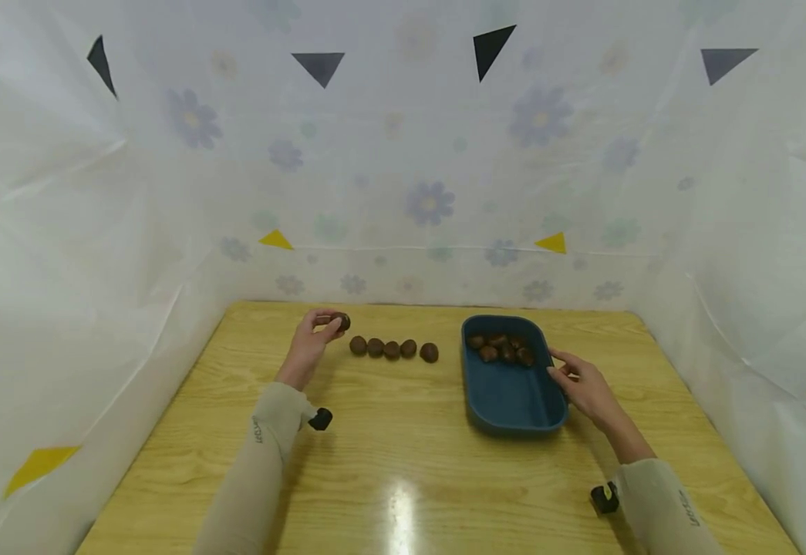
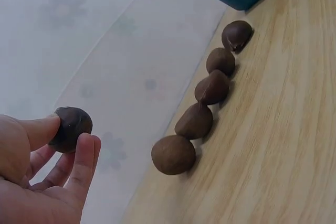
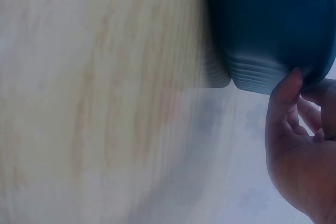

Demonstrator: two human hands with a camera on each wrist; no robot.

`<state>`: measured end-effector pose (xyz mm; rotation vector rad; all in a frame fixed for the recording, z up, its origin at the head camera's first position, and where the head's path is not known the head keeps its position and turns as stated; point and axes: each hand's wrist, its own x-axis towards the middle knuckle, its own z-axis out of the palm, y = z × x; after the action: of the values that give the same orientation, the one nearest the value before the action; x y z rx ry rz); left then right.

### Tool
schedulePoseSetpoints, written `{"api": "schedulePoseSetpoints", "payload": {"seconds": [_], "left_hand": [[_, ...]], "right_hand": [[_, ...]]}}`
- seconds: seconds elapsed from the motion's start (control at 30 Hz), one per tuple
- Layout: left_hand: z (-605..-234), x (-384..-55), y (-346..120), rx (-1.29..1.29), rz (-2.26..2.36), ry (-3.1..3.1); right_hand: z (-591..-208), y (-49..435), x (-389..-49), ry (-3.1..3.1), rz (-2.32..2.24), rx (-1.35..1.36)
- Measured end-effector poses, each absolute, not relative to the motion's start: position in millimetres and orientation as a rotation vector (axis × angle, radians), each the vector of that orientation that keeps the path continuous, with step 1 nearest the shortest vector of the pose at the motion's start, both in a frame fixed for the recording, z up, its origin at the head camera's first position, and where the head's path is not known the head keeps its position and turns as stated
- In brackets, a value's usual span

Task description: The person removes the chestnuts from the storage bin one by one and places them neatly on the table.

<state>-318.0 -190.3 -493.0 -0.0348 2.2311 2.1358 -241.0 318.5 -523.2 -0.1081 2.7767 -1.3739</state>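
Observation:
Between thumb and fingers my left hand (image 1: pixel 308 347) pinches a dark brown chestnut (image 2: pixel 72 129), held above the table beyond the left end of a row. That row of several chestnuts (image 1: pixel 392 350) runs left to right on the wood, the rightmost slightly apart from the others. To the right stands a deep blue rectangular container (image 1: pixel 514 412), with several glossy chestnuts (image 1: pixel 507 353) gathered at its far end. My right hand (image 1: pixel 586 389) grips the container's right rim, thumb on one side and fingers on the other, as the right wrist view also shows.
The wooden table (image 1: pixel 375 462) carries everything. White flowered sheeting (image 1: pixel 430 154) rises behind it and on both sides, with black, grey and yellow triangles on it. A small black piece (image 1: pixel 321 419) is at the left cuff, another (image 1: pixel 605 499) at the right cuff.

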Motion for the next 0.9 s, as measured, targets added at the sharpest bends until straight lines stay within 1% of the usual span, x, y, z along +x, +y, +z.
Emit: {"api": "schedulePoseSetpoints", "payload": {"seconds": [0.47, 0.63, 0.9], "left_hand": [[-514.4, -322.1, -195.7, -0.217, 2.165, 2.208], [-522.3, -324.0, -194.5, -0.286, 2.074, 2.258], [-527.4, -323.4, -193.3, -0.293, 1.920, 2.370]], "right_hand": [[-524.4, 318.7, -242.2, 2.769, -1.391, -0.114], [-525.2, 319.1, -242.0, 2.772, -1.397, -0.115], [-525.1, 320.3, -241.3, 2.767, -1.403, -0.116]]}}
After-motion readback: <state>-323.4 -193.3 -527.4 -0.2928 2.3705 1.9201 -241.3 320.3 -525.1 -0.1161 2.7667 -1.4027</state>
